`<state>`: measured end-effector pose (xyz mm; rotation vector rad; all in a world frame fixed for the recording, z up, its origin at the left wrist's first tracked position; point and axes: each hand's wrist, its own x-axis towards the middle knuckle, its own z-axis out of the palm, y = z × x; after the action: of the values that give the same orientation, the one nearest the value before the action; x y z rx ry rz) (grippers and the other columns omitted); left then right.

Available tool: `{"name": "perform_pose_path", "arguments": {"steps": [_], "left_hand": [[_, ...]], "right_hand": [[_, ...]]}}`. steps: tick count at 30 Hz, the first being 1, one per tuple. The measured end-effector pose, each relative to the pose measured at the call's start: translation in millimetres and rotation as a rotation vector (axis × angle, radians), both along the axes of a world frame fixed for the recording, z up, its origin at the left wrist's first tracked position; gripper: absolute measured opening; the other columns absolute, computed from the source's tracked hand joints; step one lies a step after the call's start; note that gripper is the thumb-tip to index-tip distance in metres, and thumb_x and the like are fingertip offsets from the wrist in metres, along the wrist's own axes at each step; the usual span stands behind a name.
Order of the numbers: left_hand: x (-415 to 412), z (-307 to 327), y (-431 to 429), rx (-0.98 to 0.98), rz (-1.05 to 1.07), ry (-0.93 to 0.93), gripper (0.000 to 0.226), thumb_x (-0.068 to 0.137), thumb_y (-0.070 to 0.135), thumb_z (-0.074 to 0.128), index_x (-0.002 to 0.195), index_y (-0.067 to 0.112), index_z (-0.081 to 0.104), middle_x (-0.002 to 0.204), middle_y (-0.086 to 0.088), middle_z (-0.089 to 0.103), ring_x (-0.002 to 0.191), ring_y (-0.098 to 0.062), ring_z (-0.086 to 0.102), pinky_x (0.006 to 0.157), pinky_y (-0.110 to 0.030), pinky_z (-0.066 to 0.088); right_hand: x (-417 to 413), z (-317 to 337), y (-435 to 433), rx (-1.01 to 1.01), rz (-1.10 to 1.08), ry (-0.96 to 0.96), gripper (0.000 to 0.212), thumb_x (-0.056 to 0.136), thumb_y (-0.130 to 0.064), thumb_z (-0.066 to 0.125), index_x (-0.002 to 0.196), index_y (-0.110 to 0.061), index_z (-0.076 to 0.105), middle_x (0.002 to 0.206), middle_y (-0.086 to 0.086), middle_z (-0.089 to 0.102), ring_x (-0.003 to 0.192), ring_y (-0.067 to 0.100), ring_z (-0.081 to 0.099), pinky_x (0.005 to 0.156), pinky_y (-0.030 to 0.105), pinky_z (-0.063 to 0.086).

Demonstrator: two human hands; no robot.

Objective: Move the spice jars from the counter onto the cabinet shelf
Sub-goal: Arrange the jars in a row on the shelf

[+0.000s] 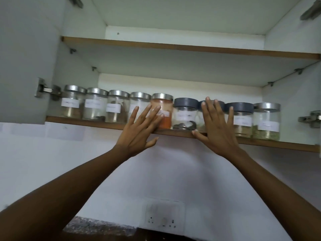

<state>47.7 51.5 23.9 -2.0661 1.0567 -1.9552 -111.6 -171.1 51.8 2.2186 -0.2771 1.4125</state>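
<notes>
Several labelled glass spice jars stand in one row on the lower cabinet shelf (pixel 86 122). Most have steel lids; three have dark grey lids. A jar of orange powder (pixel 164 108) stands mid-row, next to a grey-lidded jar (pixel 185 113). My left hand (pixel 139 132) is raised flat with fingers spread in front of the orange jar and the steel-lidded jar (pixel 139 101) left of it. My right hand (pixel 217 126) is flat and spread in front of another grey-lidded jar (pixel 222 103), mostly hiding it. Neither hand grips anything.
The cabinet door (pixel 24 58) hangs open at the left on a hinge (pixel 45 89). The upper shelf (pixel 173 46) shows nothing on it. A wall socket (pixel 164 217) sits low on the white wall, above a strip of dark speckled counter (pixel 97 226).
</notes>
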Motion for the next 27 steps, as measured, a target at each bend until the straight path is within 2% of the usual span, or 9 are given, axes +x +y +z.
{"name": "perform_pose_path", "arguments": {"steps": [8, 14, 19, 22, 25, 27], "left_hand": [[81, 12, 126, -0.064, 0.041, 0.083, 0.07, 0.09, 0.054, 0.026, 0.149, 0.017, 0.02, 0.158, -0.009, 0.011, 0.145, -0.029, 0.009, 0.114, -0.053, 0.008], [129, 33, 202, -0.146, 0.092, 0.168, 0.073, 0.09, 0.057, 0.019, 0.149, 0.016, 0.013, 0.158, -0.012, 0.005, 0.145, -0.029, 0.006, 0.115, -0.051, 0.0], [143, 54, 233, -0.118, 0.05, 0.219, 0.078, 0.091, 0.049, 0.039, 0.15, 0.016, -0.001, 0.158, -0.011, -0.009, 0.146, -0.026, -0.004, 0.114, -0.048, -0.01], [144, 72, 239, -0.039, 0.103, 0.209, 0.091, 0.088, 0.055, 0.046, 0.149, 0.015, -0.008, 0.158, -0.009, -0.01, 0.145, -0.025, -0.006, 0.114, -0.053, -0.009], [146, 91, 246, 0.029, 0.216, 0.24, 0.106, 0.08, 0.063, 0.054, 0.148, 0.013, -0.01, 0.158, -0.011, -0.007, 0.146, -0.026, -0.004, 0.11, -0.059, -0.011], [146, 101, 248, 0.069, 0.267, 0.279, 0.11, 0.076, 0.065, 0.058, 0.149, 0.013, -0.005, 0.157, -0.013, 0.007, 0.145, -0.026, 0.008, 0.107, -0.061, -0.013]], "right_hand": [[94, 4, 116, -0.008, 0.033, -0.034, 0.086, 0.08, -0.061, 0.029, 0.149, -0.013, 0.009, 0.157, 0.008, 0.002, 0.145, 0.025, -0.003, 0.111, 0.055, -0.004], [150, 11, 194, -0.053, 0.107, -0.044, 0.084, 0.082, -0.057, 0.029, 0.149, -0.011, 0.006, 0.157, 0.009, 0.002, 0.144, 0.025, -0.002, 0.112, 0.05, -0.008], [188, 13, 243, -0.075, 0.111, -0.008, 0.087, 0.08, -0.06, 0.026, 0.149, -0.012, 0.004, 0.158, 0.007, 0.0, 0.145, 0.022, -0.002, 0.109, 0.046, -0.018], [202, 21, 265, -0.15, 0.115, -0.011, 0.086, 0.081, -0.058, 0.038, 0.147, -0.008, 0.011, 0.156, 0.011, 0.01, 0.144, 0.027, 0.009, 0.108, 0.049, -0.017], [208, 37, 283, -0.118, 0.089, 0.083, 0.099, 0.08, -0.055, 0.056, 0.148, -0.008, 0.001, 0.157, 0.01, -0.002, 0.145, 0.025, -0.001, 0.107, 0.055, -0.02], [209, 52, 290, -0.073, 0.027, 0.191, 0.11, 0.076, -0.058, 0.06, 0.147, -0.008, -0.007, 0.157, 0.009, -0.008, 0.145, 0.023, -0.005, 0.104, 0.06, -0.019]]}}
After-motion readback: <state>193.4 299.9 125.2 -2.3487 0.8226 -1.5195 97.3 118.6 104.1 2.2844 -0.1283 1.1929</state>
